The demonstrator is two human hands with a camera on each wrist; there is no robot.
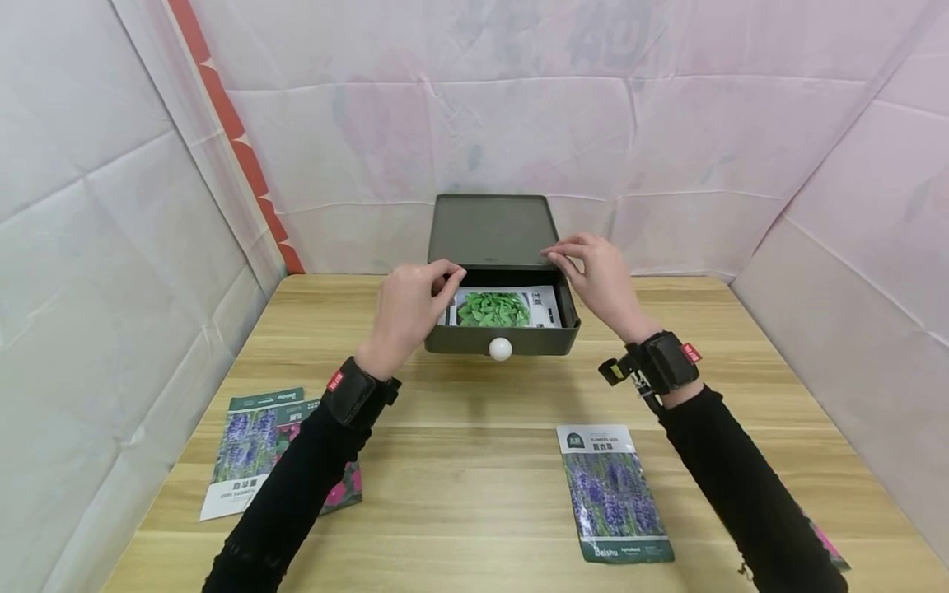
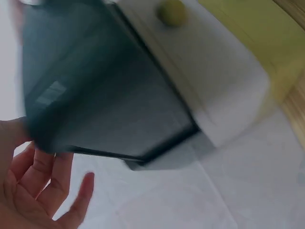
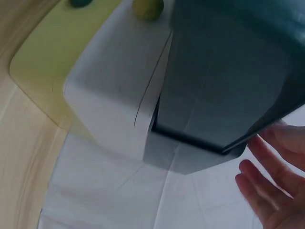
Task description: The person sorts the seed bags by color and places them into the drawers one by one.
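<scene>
**Both hands at the open drawer, one packet inside**

A dark olive-green drawer box [image 1: 493, 239] with a white round knob [image 1: 500, 349] stands at the far middle of the light wooden table [image 1: 474, 486]. Its drawer [image 1: 502, 338] is pulled out toward the person.

A seed packet with a green-leaf picture [image 1: 498, 309] lies flat inside the drawer. The left hand [image 1: 409, 309] sits at the drawer's left rim, fingers curled over the packet's left edge; whether they pinch it or only touch it cannot be told. The right hand [image 1: 599, 276] rests at the box's front right corner, above the drawer, fingers bent loosely, nothing visibly held.

Both wrist views are blurred and show only the box's dark side and slack fingers.

Nearer than the box: a lavender-picture seed packet [image 1: 614, 494] to its right, and a small stack of seed packets [image 1: 259, 453] to its left, partly under the left sleeve.

Judgement: the step looks like settling the packet in the drawer. The next move calls for fingers clear of the rim.
</scene>
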